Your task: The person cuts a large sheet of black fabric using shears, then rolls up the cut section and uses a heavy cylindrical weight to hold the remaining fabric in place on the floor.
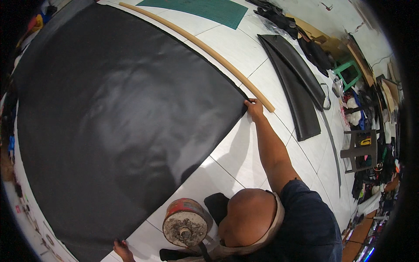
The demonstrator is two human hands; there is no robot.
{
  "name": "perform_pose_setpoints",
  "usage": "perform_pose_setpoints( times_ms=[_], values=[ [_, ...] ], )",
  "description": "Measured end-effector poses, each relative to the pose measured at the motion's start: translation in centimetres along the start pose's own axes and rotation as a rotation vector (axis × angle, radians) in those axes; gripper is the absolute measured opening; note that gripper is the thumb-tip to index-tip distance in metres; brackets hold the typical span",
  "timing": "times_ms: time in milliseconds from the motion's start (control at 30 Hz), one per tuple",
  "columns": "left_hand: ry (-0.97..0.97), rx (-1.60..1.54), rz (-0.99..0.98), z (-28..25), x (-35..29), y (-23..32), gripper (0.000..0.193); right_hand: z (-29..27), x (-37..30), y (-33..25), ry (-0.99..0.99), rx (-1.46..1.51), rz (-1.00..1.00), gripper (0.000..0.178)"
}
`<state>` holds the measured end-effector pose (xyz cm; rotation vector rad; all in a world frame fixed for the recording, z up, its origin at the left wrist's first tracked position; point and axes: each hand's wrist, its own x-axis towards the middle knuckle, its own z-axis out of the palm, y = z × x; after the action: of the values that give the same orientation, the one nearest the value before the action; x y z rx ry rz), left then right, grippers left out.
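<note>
A large black sheet of smooth, leather-like material (131, 109) lies spread over the floor, with soft ripples and a sheen near its middle. At its right corner my right hand (254, 108) pinches the edge between thumb and fingers, arm stretched forward. My left hand (123, 251), partly cut off by the lower border, closes on the sheet's near edge. Along the far right edge rests a long tan tube or pole (209, 51), its near end just beyond my right hand. Close to my bent knee stands a round red can (185, 229) with a crusted, dirty top.
White floor tiles (231, 163) show around the sheet. A green cutting mat (205, 11) lies at the far side. To the right are a folded black sheet (297, 87), a thin dark strip (334, 148), a green stool (348, 75), a dark stool (362, 150) and piled clutter along the wall.
</note>
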<state>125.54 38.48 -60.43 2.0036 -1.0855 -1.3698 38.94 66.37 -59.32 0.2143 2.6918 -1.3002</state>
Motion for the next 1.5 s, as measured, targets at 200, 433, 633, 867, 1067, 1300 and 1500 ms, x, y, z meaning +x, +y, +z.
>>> perform_pose_setpoints(
  times_ms=[200,433,633,867,1067,1300,1500],
  values=[
    [0.101,-0.352,-0.011,5.2,-3.3,3.0,0.016,-0.8,1.2,-1.4,-0.012,-0.251,-0.087,0.043],
    [0.118,-0.376,-0.036,3.0,-2.5,3.9,0.022,6.0,-24.2,-6.3,-0.392,-0.391,-1.305,0.045],
    [0.163,-0.314,-0.066,3.1,-2.9,3.5,0.021,7.6,-33.0,-3.6,-0.799,-0.694,-1.444,0.046],
    [0.193,-0.388,-0.035,5.5,-3.6,3.5,0.022,6.6,-31.5,-4.7,-0.849,-0.759,-1.472,0.053],
    [0.201,-0.297,-0.074,3.4,-2.9,2.1,0.018,7.4,-33.4,-4.9,-0.804,-0.762,-1.482,0.054],
    [0.343,-0.679,0.002,0.1,-0.7,4.1,0.033,6.3,-32.4,-4.8,-0.883,-0.766,-1.424,0.060],
    [0.591,-0.895,0.447,-9.4,4.8,5.8,0.052,6.8,-33.0,-4.9,-0.935,-0.768,-1.376,0.056]
  ],
)
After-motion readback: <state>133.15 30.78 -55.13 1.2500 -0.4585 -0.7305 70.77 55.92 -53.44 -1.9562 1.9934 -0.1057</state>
